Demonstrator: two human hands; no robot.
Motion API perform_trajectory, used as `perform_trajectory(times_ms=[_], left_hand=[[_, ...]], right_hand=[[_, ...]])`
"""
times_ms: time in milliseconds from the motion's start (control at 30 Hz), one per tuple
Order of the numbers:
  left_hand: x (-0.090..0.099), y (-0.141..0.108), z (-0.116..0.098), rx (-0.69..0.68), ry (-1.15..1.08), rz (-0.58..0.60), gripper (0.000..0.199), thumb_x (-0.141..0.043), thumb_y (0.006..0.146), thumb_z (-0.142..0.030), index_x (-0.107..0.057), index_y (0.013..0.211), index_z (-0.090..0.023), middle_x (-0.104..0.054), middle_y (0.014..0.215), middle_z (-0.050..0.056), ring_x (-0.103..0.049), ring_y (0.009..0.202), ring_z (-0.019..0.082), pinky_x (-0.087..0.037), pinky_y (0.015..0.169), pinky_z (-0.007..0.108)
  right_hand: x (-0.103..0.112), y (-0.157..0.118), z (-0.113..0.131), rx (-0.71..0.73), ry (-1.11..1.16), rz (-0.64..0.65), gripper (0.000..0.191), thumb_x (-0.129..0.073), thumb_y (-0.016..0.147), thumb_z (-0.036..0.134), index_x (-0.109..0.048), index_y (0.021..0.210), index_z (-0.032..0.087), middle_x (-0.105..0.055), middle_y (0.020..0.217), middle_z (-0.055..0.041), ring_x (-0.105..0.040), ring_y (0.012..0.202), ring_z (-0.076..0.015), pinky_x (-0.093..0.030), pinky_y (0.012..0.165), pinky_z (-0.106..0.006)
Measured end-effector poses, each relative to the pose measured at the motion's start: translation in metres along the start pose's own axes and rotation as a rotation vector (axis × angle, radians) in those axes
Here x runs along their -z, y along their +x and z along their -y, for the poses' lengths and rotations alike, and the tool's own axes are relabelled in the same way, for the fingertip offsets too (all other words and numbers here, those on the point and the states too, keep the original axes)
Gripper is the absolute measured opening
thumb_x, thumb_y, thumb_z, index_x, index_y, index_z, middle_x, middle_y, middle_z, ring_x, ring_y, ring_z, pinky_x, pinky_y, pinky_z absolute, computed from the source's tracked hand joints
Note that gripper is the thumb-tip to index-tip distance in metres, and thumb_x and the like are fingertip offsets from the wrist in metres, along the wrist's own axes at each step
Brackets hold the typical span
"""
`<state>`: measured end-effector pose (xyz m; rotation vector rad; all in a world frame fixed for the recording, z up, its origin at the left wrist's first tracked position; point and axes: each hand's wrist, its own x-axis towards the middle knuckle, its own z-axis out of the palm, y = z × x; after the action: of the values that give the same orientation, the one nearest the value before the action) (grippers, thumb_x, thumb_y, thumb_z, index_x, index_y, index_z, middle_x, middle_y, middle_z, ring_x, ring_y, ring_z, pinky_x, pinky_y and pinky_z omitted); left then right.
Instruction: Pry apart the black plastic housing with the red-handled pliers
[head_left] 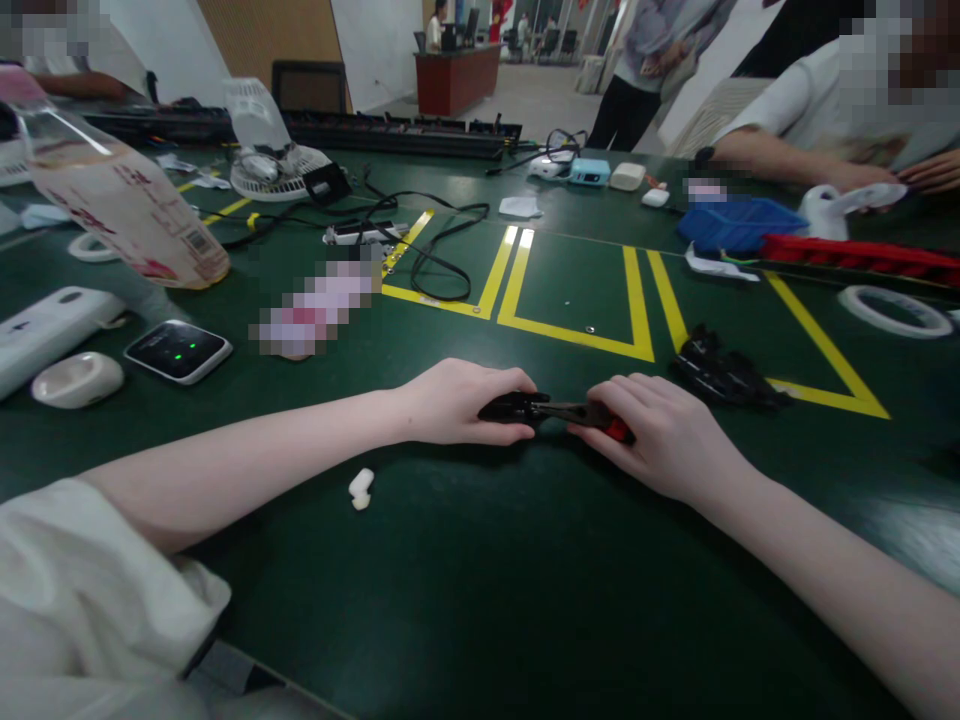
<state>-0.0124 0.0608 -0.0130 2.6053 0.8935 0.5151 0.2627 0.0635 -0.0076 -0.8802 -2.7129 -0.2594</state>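
Observation:
My left hand (469, 405) is closed around a small black part (511, 407) just above the green table. In my right hand (656, 430) is a pair of pliers (574, 411) with red on the handle, its metal jaws pointing left and meeting the black part. The fingers hide most of the handles and much of the part. To the right of my right hand lies a heap of similar-looking black pieces (720, 370). A small white piece (361, 488) rests on the table in front of my left forearm.
Yellow tape (577, 343) marks boxes on the green table (480, 600). At left are a tilted bottle (127, 200), a device with a dark screen (178, 350) and a white case (77, 380). A blue bin (739, 222), tape roll (895, 311) and black cable (442, 275) lie beyond. Other people sit or stand opposite.

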Motion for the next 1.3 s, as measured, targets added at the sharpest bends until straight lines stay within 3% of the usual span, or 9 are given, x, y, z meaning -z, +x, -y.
perform_trajectory(times_ms=[300, 867, 1300], left_hand=[[0.0022, 0.0018, -0.001, 0.05, -0.038, 0.027, 0.04, -0.059, 0.092, -0.05, -0.06, 0.118, -0.02, -0.071, 0.088, 0.002, -0.064, 0.072, 0.014, -0.038, 0.061, 0.022], [0.0005, 0.0003, 0.0015, 0.003, -0.044, -0.011, 0.044, -0.067, 0.088, -0.045, -0.057, 0.122, -0.021, -0.071, 0.113, 0.005, -0.069, 0.097, 0.019, -0.047, 0.074, 0.025], [0.002, 0.0014, 0.0006, -0.002, -0.041, 0.017, 0.042, -0.057, 0.093, -0.054, -0.061, 0.115, -0.019, -0.071, 0.104, 0.006, -0.068, 0.089, 0.017, -0.044, 0.07, 0.024]], right_hand=[[-0.0001, -0.0004, 0.0004, -0.007, -0.002, -0.006, 0.03, -0.051, 0.094, 0.042, -0.061, 0.094, 0.014, -0.067, 0.083, -0.0105, -0.061, 0.072, -0.0212, -0.049, 0.064, -0.034], [-0.0023, 0.0006, -0.0004, -0.009, -0.005, 0.001, 0.031, -0.05, 0.095, 0.044, -0.06, 0.092, 0.015, -0.066, 0.081, -0.01, -0.06, 0.07, -0.0209, -0.047, 0.063, -0.034], [-0.0006, 0.0014, -0.0002, -0.055, 0.035, 0.032, 0.03, -0.05, 0.094, 0.046, -0.06, 0.092, 0.017, -0.067, 0.083, -0.0095, -0.06, 0.072, -0.0211, -0.046, 0.064, -0.034]])
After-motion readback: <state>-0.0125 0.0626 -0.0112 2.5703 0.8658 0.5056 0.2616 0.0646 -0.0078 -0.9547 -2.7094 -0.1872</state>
